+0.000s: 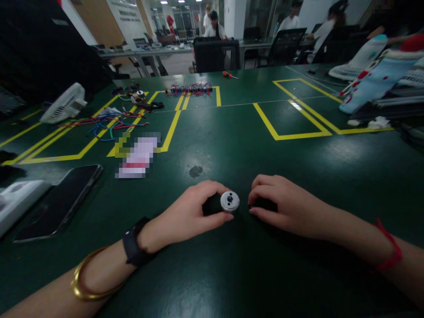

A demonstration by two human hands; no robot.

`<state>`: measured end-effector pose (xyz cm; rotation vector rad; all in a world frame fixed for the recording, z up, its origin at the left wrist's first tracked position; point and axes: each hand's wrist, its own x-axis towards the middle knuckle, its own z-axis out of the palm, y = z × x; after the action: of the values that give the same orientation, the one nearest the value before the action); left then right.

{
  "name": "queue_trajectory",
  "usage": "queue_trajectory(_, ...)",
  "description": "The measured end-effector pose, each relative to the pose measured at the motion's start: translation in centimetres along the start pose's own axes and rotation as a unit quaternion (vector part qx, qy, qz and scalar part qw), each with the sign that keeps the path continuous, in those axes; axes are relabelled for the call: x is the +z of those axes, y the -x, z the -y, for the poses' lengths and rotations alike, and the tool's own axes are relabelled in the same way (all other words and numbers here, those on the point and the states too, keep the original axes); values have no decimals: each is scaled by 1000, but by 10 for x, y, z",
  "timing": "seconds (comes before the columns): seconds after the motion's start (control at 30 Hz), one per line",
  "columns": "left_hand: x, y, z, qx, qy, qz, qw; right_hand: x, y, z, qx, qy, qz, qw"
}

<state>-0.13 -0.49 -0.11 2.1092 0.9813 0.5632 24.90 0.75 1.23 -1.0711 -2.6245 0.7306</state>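
Observation:
Thumb and fingers of my left hand (192, 210) grip a small round silver part, which looks like a small DC motor (234, 201), its flat end facing up. That end has a dark centre and small holes around it. A little to the right, my right hand (288, 201) rests low over the green table (212, 274), thumb and fingertips pinched together. A tiny dark thing with a bright spot shows at those fingertips, too small to name. The two hands are apart. My left wrist wears a dark watch and a gold bangle, my right a red string.
At left lie a phone (62, 201), a white box (20, 203) and a blurred card (139, 157). Farther off are loose wires (112, 123), a wire bundle (190, 89), a white fan (64, 104) and a screwdriver (228, 75). A blue plush-like item (380, 81) stands at right; people sit beyond.

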Motion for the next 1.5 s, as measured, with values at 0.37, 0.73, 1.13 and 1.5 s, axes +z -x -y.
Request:
queue_trajectory(0.37,1,0,2,-3,-22,-6,1000,7,-18,31,-40,-129,-181,974)
queue_trajectory(0.73,1,0,1,4,-30,-3,1000,17,-16,31,-38,-164,-164,972)
queue_trajectory(1.13,0,-1,-1,4,-4,-7,1000,6,-2,17,-3,-183,-183,966)
queue_trajectory(1.5,-1,0,0,4,3,-1,1000,8,-10,-28,194,-470,-236,828)
